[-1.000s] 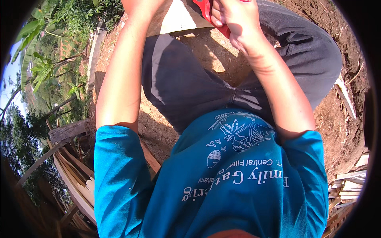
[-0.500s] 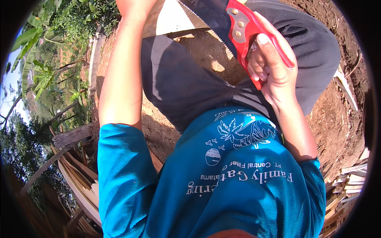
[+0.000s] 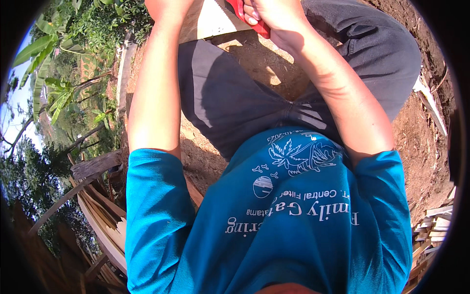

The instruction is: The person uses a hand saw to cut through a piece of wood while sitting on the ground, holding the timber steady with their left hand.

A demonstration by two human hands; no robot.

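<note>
My right hand (image 3: 281,17) is wrapped round the red handle (image 3: 263,29) of a handsaw at the top of the view. Only a bit of the toothed blade shows; the rest runs past the upper edge. The saw is over a pale wooden board (image 3: 210,22), which lies in front of my knees, half in shadow. My left hand (image 3: 169,7) is at the upper edge beside the board's left part. Its fingers are cut off by the frame, so I cannot see what they touch.
My dark trousered legs (image 3: 215,93) are bent apart over bare brown soil (image 3: 274,73). Split wood strips (image 3: 105,220) and a weathered log (image 3: 98,164) are on the left. More stacked wood pieces (image 3: 435,230) lie at the lower right. Green plants (image 3: 58,93) grow at the far left.
My right hand has pushed the saw forward and to the left, from over my right thigh to the board, and the arm is stretched further. My left arm has hardly moved.
</note>
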